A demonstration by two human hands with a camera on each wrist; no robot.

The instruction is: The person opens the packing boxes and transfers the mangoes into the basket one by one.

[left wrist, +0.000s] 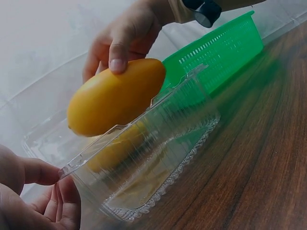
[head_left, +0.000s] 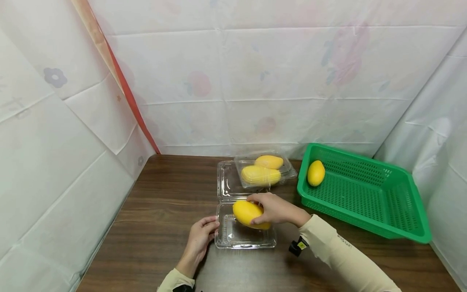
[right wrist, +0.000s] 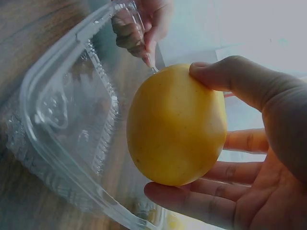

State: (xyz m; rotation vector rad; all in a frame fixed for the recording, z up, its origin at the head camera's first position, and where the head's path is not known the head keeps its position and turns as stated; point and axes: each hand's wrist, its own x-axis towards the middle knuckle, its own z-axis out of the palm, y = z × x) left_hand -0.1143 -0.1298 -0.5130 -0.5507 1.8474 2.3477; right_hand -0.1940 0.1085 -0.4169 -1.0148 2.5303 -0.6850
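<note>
mango (head_left: 246, 212) | long axis upper-left to lower-right (head view) | right fingers (right wrist: 204, 205) grip it | left fingers (left wrist: 70, 199) pinch container (head_left: 246, 245)

Dark brown wood-grain table (head_left: 164, 202), an open, clear plastic hinged box (head_left: 246, 246) near its middle, lid (head_left: 227, 178) spread toward the back edge, a second clear plastic box (head_left: 289, 173) at the back, a green perforated rectangular plastic basket (head_left: 359, 198) on the right.
</note>
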